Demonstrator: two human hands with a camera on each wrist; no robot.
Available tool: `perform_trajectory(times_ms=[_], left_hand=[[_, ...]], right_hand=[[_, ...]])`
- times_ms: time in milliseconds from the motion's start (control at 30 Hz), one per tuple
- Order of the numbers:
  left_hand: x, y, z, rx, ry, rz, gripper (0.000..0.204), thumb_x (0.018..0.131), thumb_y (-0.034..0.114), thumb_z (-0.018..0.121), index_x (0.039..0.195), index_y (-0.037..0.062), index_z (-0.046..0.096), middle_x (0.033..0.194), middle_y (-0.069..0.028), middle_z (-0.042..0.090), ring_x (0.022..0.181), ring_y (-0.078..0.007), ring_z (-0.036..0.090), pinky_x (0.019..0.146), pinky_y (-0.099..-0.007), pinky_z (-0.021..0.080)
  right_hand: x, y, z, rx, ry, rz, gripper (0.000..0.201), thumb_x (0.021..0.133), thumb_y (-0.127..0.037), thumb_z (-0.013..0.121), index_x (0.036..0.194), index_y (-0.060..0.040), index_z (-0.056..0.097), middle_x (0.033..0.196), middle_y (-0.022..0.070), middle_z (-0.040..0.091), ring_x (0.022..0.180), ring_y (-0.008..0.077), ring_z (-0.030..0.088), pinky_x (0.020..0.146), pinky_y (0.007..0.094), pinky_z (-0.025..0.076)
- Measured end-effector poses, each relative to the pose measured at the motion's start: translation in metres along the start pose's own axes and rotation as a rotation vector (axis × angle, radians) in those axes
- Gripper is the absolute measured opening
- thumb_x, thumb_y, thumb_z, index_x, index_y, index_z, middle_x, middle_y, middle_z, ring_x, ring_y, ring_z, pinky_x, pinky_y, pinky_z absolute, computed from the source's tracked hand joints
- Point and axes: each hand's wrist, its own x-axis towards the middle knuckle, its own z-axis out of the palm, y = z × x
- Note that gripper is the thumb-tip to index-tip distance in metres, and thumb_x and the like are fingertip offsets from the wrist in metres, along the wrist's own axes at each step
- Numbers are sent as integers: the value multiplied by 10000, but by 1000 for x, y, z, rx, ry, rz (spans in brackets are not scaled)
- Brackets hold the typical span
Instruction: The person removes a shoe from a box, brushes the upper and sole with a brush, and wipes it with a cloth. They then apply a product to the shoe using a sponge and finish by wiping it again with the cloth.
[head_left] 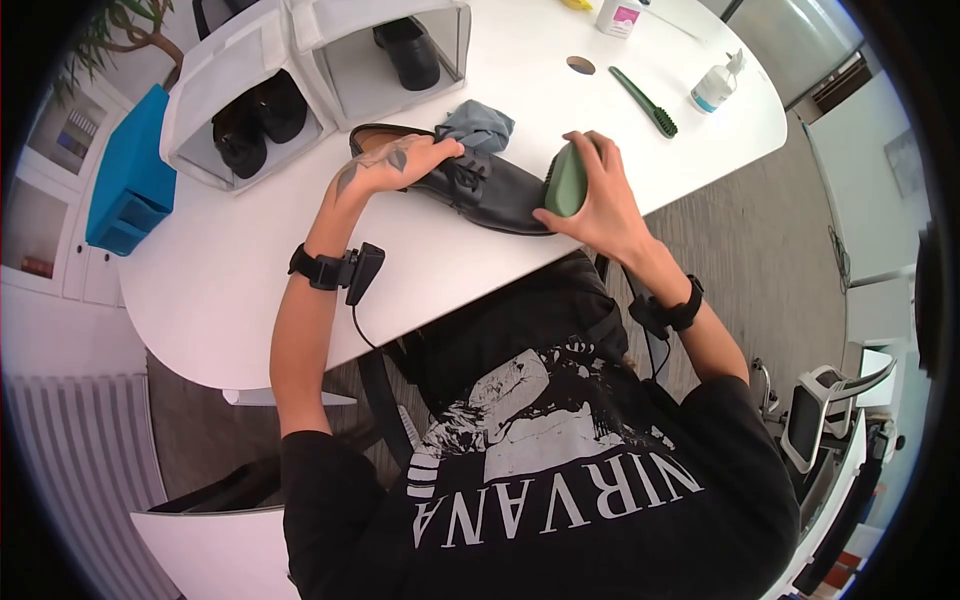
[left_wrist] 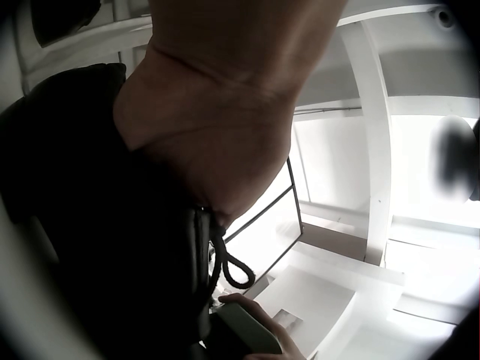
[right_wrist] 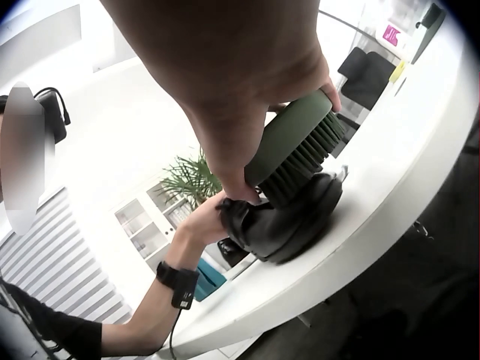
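A black lace-up shoe (head_left: 485, 190) lies on the white table, its toe towards the right hand. The left hand (head_left: 400, 163) grips the shoe near its opening and tongue; in the left wrist view that hand (left_wrist: 214, 127) lies over the dark shoe beside a lace loop (left_wrist: 238, 271). The right hand (head_left: 605, 200) holds a green brush (head_left: 568, 182) between thumb and fingers at the toe. In the right wrist view the brush (right_wrist: 294, 142) has its dark bristles against the shoe (right_wrist: 289, 225), under the right hand (right_wrist: 240, 97). A grey-blue cloth (head_left: 478, 127) lies behind the shoe.
Two white boxes with dark shoes, one (head_left: 245, 110) at the left and one (head_left: 385, 50) at the back, stand beside a blue box (head_left: 130, 175). A long green brush (head_left: 645, 102), a clear bottle (head_left: 713, 88) and a white bottle (head_left: 618, 17) are on the table's right side.
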Motion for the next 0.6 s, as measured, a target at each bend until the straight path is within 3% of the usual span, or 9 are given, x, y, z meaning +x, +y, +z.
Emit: perform_trajectory(times_ms=[33,133,233,300,400,433,533,567,600], left_hand=[[4,-2,-3,64,-57,-34,505,1119,477,479,1136,-3,632,829,-116,541,789,-204,506,753,-371,432],[-17,5,4,21,179,294,665,1096,606,429,897,-26,493,704,-86,423,693,-214,397,711,-402,414],[4,-8,0,105,33,167,496,1124,488,444,1218,20,577,894,-141,575,822,-265,527,774,-403,445],[-4,14,-4,109,-68,-59,449,1144,420,432,1383,77,596,961,-180,622,893,-321,594,817,-414,461],[-3,5,-5,253,-82,58,430,1144,416,436,1338,76,613,930,-181,600,884,-301,583,818,-403,462],[-9,5,-6,246,-36,201,410,1142,430,441,1302,102,627,870,-176,570,847,-282,572,798,-402,453],[0,3,-5,187,-56,85,406,1144,426,438,1290,98,629,840,-185,576,819,-279,573,782,-401,449],[2,8,-2,110,-63,-55,367,1152,370,433,1319,109,630,833,-191,588,816,-293,588,780,-404,453],[-4,9,-2,117,-53,47,377,1151,374,435,1313,96,630,829,-187,587,815,-292,586,781,-401,454]], right_hand=[[-2,-7,2,15,-30,-59,1013,665,-278,950,1501,16,461,1460,330,423,1350,522,475,1141,513,472],[-12,-34,10,-37,-163,-292,1018,649,-282,955,1489,31,473,1462,340,419,1355,523,472,1156,536,460],[20,-18,16,3,14,-105,1060,650,-319,973,1498,49,453,1474,354,411,1350,520,455,1147,522,465],[30,-10,28,16,34,-62,1087,652,-323,982,1518,38,433,1472,356,410,1351,519,452,1157,520,459],[6,-39,32,77,-143,-269,1078,645,-313,988,1514,17,440,1480,350,406,1406,539,431,1185,534,439],[8,-38,33,51,-128,-287,1077,646,-313,989,1511,17,440,1481,349,405,1407,538,427,1184,539,438],[32,-26,38,99,8,-70,1075,647,-310,991,1509,7,433,1481,339,402,1420,535,408,1183,562,434],[39,-22,41,62,27,-45,1087,647,-307,988,1515,15,418,1473,337,398,1399,536,412,1175,562,438],[31,-27,44,57,-4,-110,1096,647,-307,988,1517,23,410,1473,338,395,1387,534,418,1168,555,443]])
